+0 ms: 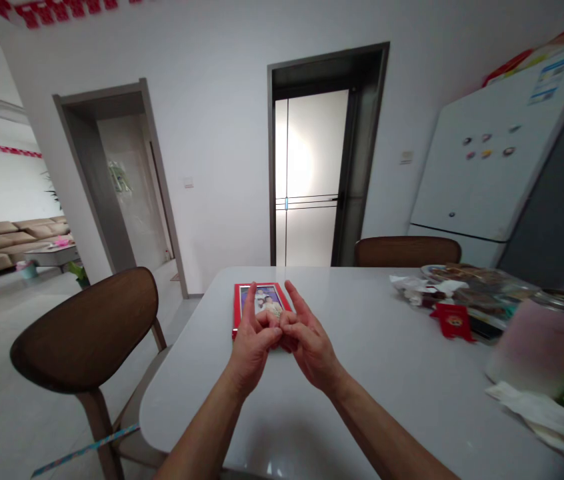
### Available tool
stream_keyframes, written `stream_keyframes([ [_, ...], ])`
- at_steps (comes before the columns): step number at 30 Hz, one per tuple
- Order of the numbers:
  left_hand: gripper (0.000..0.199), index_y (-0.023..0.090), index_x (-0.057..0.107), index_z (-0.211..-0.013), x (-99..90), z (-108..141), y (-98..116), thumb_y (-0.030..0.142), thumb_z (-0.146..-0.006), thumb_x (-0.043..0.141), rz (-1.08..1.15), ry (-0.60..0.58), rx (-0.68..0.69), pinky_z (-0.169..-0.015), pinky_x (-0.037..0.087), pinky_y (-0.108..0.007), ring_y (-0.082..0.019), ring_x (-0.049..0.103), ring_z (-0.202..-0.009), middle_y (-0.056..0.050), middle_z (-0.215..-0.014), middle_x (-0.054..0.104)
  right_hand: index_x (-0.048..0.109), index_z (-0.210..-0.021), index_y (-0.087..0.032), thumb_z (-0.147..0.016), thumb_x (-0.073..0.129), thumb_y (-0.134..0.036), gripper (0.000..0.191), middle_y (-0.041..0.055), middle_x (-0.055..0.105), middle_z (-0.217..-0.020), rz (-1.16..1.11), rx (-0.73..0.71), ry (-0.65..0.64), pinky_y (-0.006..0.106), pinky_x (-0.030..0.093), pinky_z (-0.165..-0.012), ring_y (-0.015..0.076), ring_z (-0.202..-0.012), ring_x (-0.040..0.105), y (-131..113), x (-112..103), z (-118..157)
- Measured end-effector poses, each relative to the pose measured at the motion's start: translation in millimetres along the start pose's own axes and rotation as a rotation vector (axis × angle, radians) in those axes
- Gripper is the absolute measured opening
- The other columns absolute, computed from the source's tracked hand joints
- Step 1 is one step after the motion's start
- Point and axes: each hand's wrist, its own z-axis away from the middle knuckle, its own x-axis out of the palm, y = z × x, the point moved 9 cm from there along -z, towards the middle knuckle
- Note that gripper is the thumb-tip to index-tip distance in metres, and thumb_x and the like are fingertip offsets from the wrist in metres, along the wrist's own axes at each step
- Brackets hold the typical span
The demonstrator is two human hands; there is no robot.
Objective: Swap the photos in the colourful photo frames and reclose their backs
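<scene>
A red-framed photo (237,307) lies on the white table (377,347), partly hidden behind both hands. My left hand (255,333) is raised in front of the frame's left part, its index finger pointing up and its thumb pressed to the curled fingers. My right hand (309,337) mirrors it at the frame's right edge, index finger up, thumb and other fingers pinched together. The fingertips of the two hands meet in the middle. Whether something small is held between them is too small to tell.
Wooden chairs stand at the left (92,327) and behind the table (407,251). On the table's right side are a pink container (547,340), a red packet (455,321), crumpled tissue (427,290) and plastic bags (487,287). A white fridge (492,180) stands beyond.
</scene>
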Motion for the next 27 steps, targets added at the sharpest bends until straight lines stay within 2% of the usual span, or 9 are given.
stream_keyframes([
  [3,0.070,0.027,0.034,-0.117,-10.6,-0.4,-9.1,0.014,-0.056,0.066,0.031,0.073,-0.051,-0.051,0.035,-0.018,-0.006,0.046,-0.049,0.011,-0.054,0.049,0.046,-0.112,-0.023,-0.066,0.051,-0.018,0.047,-0.0095,0.038,-0.047,-0.063,0.022,0.061,0.018,0.022,-0.039,0.0051,-0.040,0.031,8.2,-6.2,-0.4],
  [5,0.041,0.021,0.051,-0.095,-18.9,-1.1,-18.6,0.031,-0.059,0.067,0.048,0.130,-0.123,-0.043,0.031,-0.016,-0.006,0.045,-0.043,0.009,-0.048,0.049,0.059,-0.082,-0.018,-0.071,0.050,-0.031,0.020,-0.0074,0.040,-0.043,-0.094,0.063,0.129,0.019,0.022,-0.037,0.0056,-0.038,0.033,16.1,-11.9,-1.7],
  [6,0.032,0.017,0.054,-0.079,-22.6,-1.3,-23.9,0.042,-0.061,0.063,0.052,0.149,-0.167,-0.039,0.027,-0.015,-0.005,0.042,-0.038,0.008,-0.044,0.048,0.058,-0.065,-0.016,-0.073,0.048,-0.038,0.025,-0.0062,0.041,-0.041,-0.104,0.093,0.156,0.019,0.021,-0.036,0.0056,-0.036,0.033,20.9,-14.1,-2.2],
  [7,0.037,0.015,0.052,-0.064,-25.8,-1.2,-29.2,0.052,-0.064,0.056,0.053,0.159,-0.210,-0.035,0.022,-0.014,-0.004,0.038,-0.034,0.007,-0.039,0.046,0.052,-0.051,-0.016,-0.074,0.045,-0.044,0.037,-0.0054,0.040,-0.038,-0.109,0.129,0.172,0.019,0.020,-0.035,0.0053,-0.034,0.032,26.1,-15.5,-2.5],
  [9,0.053,0.015,0.043,-0.046,-30.9,0.0,-39.0,0.064,-0.066,0.042,0.052,0.163,-0.292,-0.031,0.014,-0.014,-0.002,0.030,-0.026,0.005,-0.032,0.041,0.040,-0.039,-0.016,-0.073,0.041,-0.054,0.051,-0.0055,0.036,-0.033,-0.096,0.213,0.165,0.018,0.015,-0.032,0.0040,-0.029,0.027,36.8,-15.3,-2.4],
  [13,0.061,0.016,0.037,-0.039,-38.4,4.7,-49.4,0.071,-0.066,0.032,0.048,0.179,-0.387,-0.029,0.009,-0.014,-0.002,0.025,-0.022,0.005,-0.028,0.038,0.034,-0.037,-0.017,-0.069,0.039,-0.063,0.056,-0.0074,0.029,-0.029,-0.022,0.329,0.145,0.017,0.011,-0.030,0.0023,-0.025,0.019,51.6,-15.2,-0.2],
  [22,0.064,0.016,0.037,-0.038,-51.0,10.5,-53.9,0.074,-0.065,0.029,0.016,0.235,-0.423,-0.029,0.009,-0.014,-0.001,0.023,-0.021,0.006,-0.026,0.036,0.028,-0.040,-0.018,-0.071,0.034,-0.064,0.055,-0.0091,0.025,-0.032,0.120,0.355,0.102,0.017,0.011,-0.030,0.0021,-0.027,0.016,64.1,-12.7,0.2],
  [24,0.064,0.016,0.037,-0.038,-55.5,11.3,-56.7,0.073,-0.065,0.028,0.005,0.251,-0.431,-0.029,0.009,-0.014,-0.002,0.023,-0.021,0.006,-0.025,0.036,0.025,-0.043,-0.020,-0.073,0.025,-0.064,0.054,-0.0091,0.024,-0.034,0.331,0.302,0.084,0.018,0.015,-0.029,0.0031,-0.028,0.017,64.2,-16.0,-1.8],
  [27,0.063,0.016,0.039,-0.038,-65.2,13.2,-63.9,0.072,-0.065,0.029,-0.019,0.280,-0.451,-0.029,0.009,-0.014,-0.002,0.024,-0.021,0.005,-0.026,0.037,0.031,-0.048,-0.021,-0.079,0.012,-0.056,0.051,-0.0062,0.032,-0.037,0.910,0.124,0.094,0.021,0.028,-0.033,0.0071,-0.031,0.030,55.5,-25.8,-11.2],
])
